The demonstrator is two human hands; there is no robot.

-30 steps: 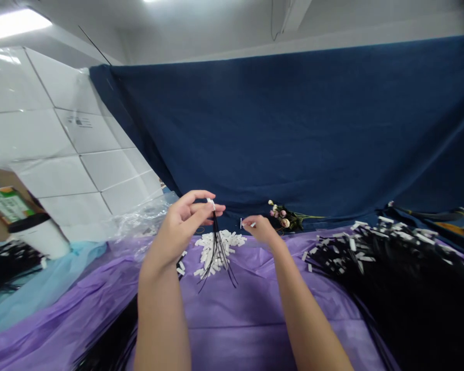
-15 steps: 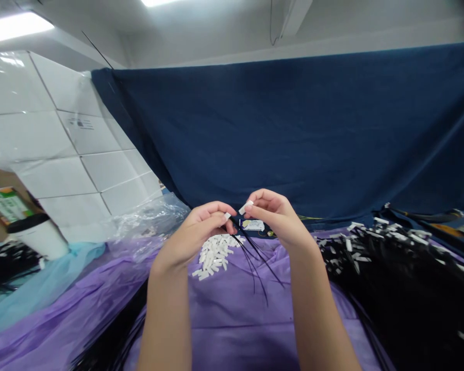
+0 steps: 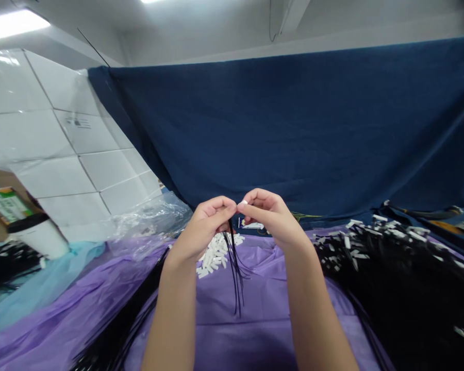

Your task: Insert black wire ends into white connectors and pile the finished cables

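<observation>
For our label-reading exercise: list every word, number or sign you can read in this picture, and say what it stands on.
None can be read.
Dark print on the white wall panel: too blurred.
Print on the green-and-white box: too small.
White label behind the right hand: blurred and partly hidden.
</observation>
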